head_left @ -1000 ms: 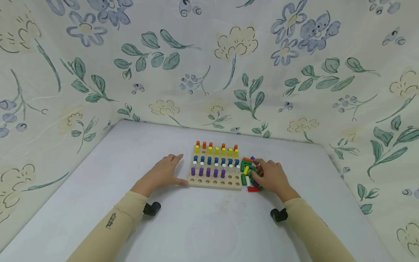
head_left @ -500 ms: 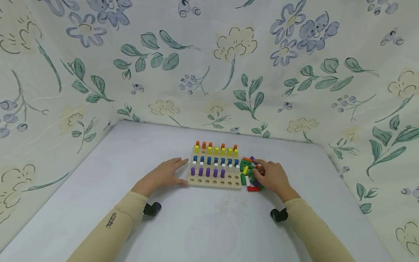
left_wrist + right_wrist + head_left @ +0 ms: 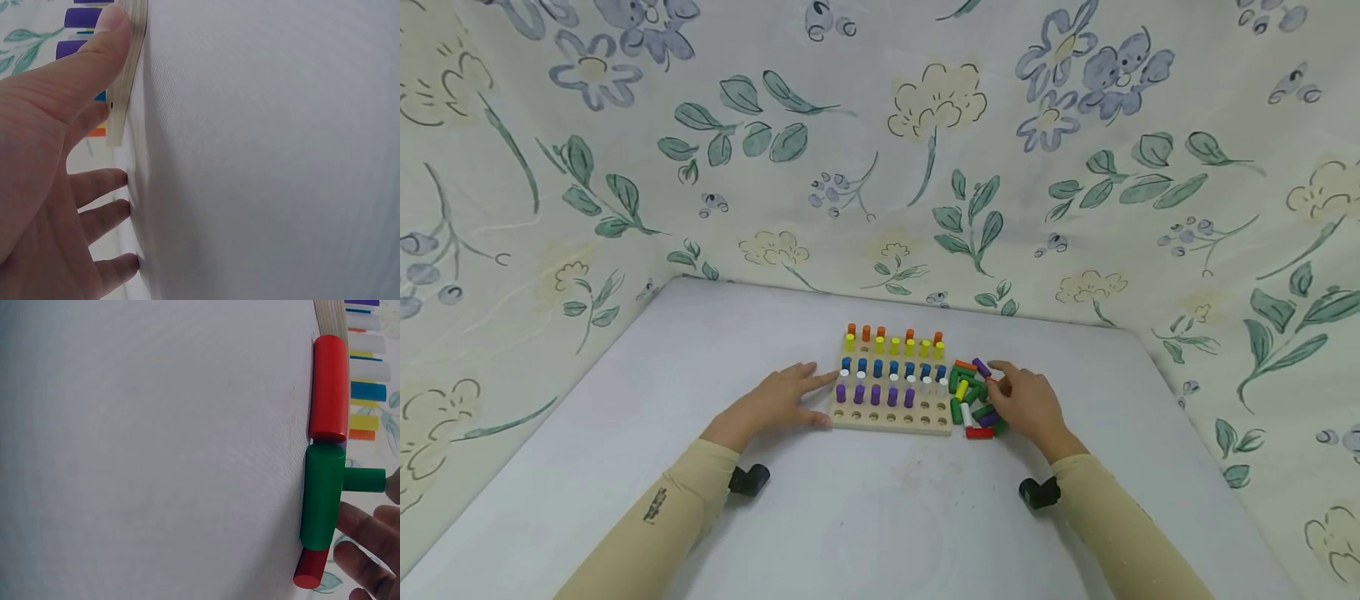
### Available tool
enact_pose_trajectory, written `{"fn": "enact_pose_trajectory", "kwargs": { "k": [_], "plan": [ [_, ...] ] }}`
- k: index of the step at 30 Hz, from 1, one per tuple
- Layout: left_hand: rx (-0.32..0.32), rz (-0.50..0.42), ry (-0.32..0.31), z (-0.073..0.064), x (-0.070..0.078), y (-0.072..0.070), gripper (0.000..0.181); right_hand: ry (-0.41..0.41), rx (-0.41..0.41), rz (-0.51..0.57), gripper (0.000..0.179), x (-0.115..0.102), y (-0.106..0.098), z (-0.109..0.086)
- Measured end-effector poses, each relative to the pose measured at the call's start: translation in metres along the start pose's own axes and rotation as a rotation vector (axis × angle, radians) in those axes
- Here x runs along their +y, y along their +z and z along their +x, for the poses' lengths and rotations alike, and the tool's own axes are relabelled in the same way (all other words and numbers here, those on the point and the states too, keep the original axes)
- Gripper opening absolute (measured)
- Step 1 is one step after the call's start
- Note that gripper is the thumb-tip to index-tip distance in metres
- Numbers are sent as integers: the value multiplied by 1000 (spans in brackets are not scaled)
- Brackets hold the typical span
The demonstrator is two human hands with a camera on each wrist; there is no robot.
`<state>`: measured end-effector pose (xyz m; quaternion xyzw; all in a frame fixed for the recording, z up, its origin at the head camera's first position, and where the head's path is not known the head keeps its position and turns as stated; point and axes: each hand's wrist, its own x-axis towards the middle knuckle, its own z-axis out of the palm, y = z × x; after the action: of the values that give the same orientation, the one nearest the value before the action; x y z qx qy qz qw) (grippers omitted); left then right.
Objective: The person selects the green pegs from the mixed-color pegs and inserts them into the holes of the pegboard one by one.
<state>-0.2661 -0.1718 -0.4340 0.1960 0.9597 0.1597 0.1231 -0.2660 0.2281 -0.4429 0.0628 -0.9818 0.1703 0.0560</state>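
In the head view my left hand [image 3: 778,400] lies at the left side of a wooden pegboard [image 3: 857,422], fingers spread. Its thumb rests on the board's near-left edge and the forefinger reaches the edge farther back; the left wrist view shows the thumb over the wooden rim beside purple pegs [image 3: 82,19]. My right hand [image 3: 1030,408] is at a pile of loose pegs [image 3: 979,433] right of the board, thumb and forefinger apart. A fingertip meets the end of a green peg [image 3: 365,480] in the right wrist view. Part of the pile is hidden beneath this hand.
Upright orange, yellow, blue [image 3: 877,368], white and purple pegs stand in rows on the board; its front row holds bare holes. A white table [image 3: 865,517] surrounds it, with floral cloth [image 3: 850,142] behind and at the sides. A black wrist mount [image 3: 748,479] sits on each arm.
My left forefinger has moved right to the board's edge. My right thumb and forefinger have drawn slightly right, uncovering more pegs, including a purple one at the back of the pile.
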Motion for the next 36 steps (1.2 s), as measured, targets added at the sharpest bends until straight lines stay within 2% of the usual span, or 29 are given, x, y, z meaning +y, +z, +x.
{"fn": "enact_pose_trajectory", "kwargs": {
  "k": [7, 15, 20, 24, 28, 36],
  "plan": [
    [1, -13, -12, -2, 2, -2, 85, 33, 17, 67, 48, 2, -1, 1],
    [7, -16, -10, -3, 1, -1, 85, 22, 15, 60, 44, 0, -3, 0],
    [8, -17, -13, -3, 1, -1, 85, 0, 37, 55, 41, -2, -3, -2],
    [4, -17, -18, -3, 2, -2, 85, -47, 59, 59, 41, -1, -3, -2],
    [-1, -20, -22, -3, 1, -2, 85, -85, 46, 88, 41, 1, -2, -1],
    [-14, -39, -39, -3, 1, -1, 87, -108, 12, 129, 35, 3, -2, 0]
  ]
}}
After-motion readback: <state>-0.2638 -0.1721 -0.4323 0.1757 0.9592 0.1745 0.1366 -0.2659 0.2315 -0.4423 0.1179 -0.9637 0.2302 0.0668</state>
